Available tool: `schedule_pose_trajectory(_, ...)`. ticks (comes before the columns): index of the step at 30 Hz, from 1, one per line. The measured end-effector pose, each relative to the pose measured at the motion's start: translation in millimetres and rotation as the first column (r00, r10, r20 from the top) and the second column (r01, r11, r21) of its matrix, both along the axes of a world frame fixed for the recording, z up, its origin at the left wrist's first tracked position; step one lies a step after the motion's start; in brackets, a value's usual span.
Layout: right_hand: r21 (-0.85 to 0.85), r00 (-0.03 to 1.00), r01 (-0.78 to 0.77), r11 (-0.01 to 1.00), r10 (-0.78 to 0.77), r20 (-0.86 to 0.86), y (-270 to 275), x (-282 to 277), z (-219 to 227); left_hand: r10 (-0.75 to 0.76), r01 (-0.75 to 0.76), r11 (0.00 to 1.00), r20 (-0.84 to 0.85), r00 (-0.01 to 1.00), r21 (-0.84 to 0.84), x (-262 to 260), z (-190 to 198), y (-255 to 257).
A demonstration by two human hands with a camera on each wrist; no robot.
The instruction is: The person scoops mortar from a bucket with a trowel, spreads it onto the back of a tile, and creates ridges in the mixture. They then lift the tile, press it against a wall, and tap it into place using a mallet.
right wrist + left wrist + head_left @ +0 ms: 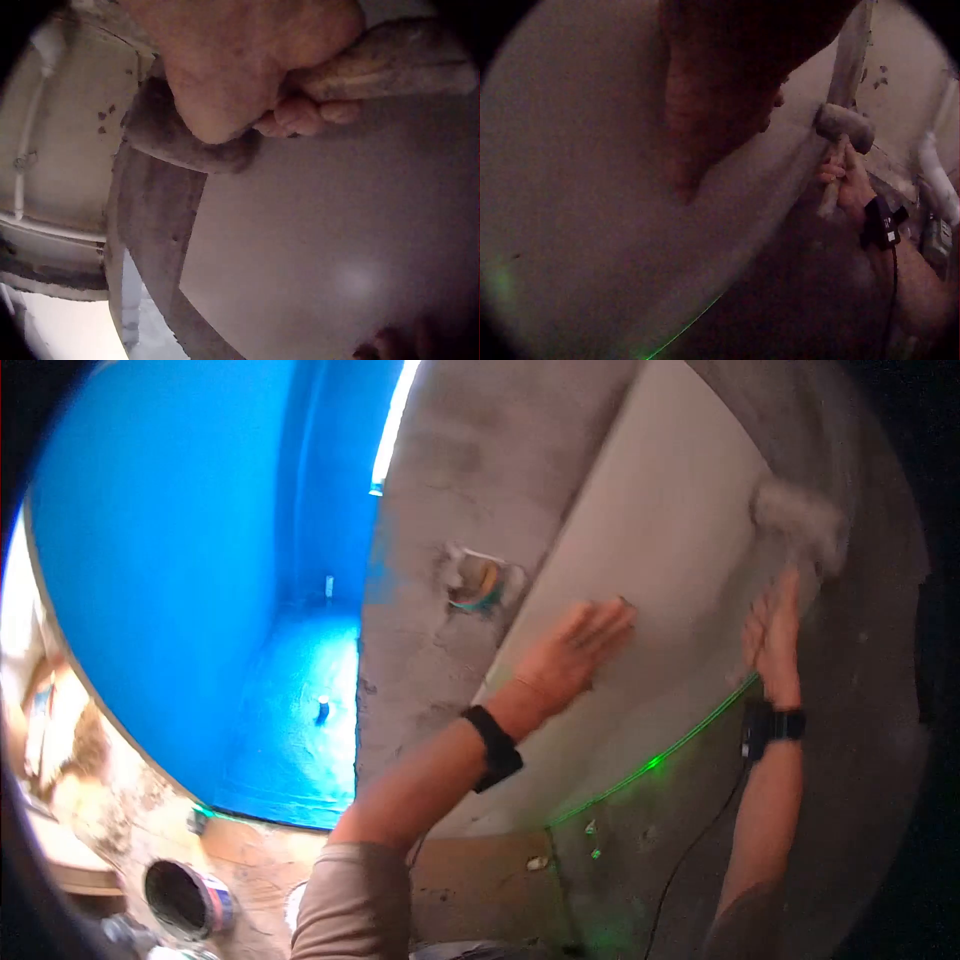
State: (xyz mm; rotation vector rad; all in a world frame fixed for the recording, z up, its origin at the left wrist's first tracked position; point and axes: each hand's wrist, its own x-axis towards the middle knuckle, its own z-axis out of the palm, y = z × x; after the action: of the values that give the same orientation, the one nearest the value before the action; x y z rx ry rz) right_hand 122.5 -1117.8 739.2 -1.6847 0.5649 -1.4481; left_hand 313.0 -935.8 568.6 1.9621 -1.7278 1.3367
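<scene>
My right hand (775, 635) grips the handle of a mallet, its thumb along the wood. The thick grey mallet head (800, 515) is blurred in the head view and overlaps the upper right edge of a large pale tile (660, 530). In the right wrist view the wooden handle (390, 71) runs through the curled fingers. Spread out over the tile, my left hand (560, 665) has straight fingers and holds nothing. It looms dark and close in the left wrist view, while its fingertips (390, 343) show low in the right wrist view.
A green laser line (655, 763) follows the tile's lower edge. Left of the tile, a round box (475, 580) sits in the bare grey wall, beside a bright blue recess (170, 560). A bucket (188, 900) lies at the lower left. White pipe (52, 226) runs along another wall.
</scene>
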Motion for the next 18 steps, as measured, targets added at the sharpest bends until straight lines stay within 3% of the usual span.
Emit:
schedule_pose_trajectory(2,0.042,0.996,-0.068,0.997,0.07,-0.047,-10.4,-7.0,-4.7,-0.024,0.025,0.999,-0.026,0.999,0.039,2.6,-6.3,4.6)
schedule_pose_trajectory(3,0.016,0.975,-0.183,0.983,0.183,-0.123,-11.5,-12.5,-7.8,-0.04,0.041,0.999,-0.042,0.998,0.022,6.2,-7.6,3.9)
schedule_pose_trajectory(9,-0.011,0.995,-0.065,0.998,0.065,0.073,-0.2,-10.3,-79.7,-0.014,0.013,0.999,-0.038,0.999,-0.037,2.6,-4.2,-0.4)
schedule_pose_trajectory(12,0.164,0.977,-0.207,0.964,0.195,0.087,-10.0,-1.9,-123.2,-0.003,0.001,0.999,-0.063,0.998,-0.036,-1.4,-4.7,-2.1)
schedule_pose_trajectory(13,0.161,0.985,-0.172,0.972,0.166,0.053,-8.3,-11.5,-131.0,0.01,-0.012,0.999,-0.065,0.998,-0.032,-6.0,-6.1,1.0)
schedule_pose_trajectory(16,0.186,0.99,-0.138,0.973,0.142,-0.009,-8.0,-29.7,-142.9,0.062,-0.067,0.99,-0.046,0.997,-0.124,-14.8,-33.8,-10.1)
schedule_pose_trajectory(18,0.183,0.989,-0.144,0.972,0.145,0.009,0.7,-28.4,-170.8,0.142,-0.141,0.988,0.009,0.99,-0.066,-23.8,-54.5,-7.3)
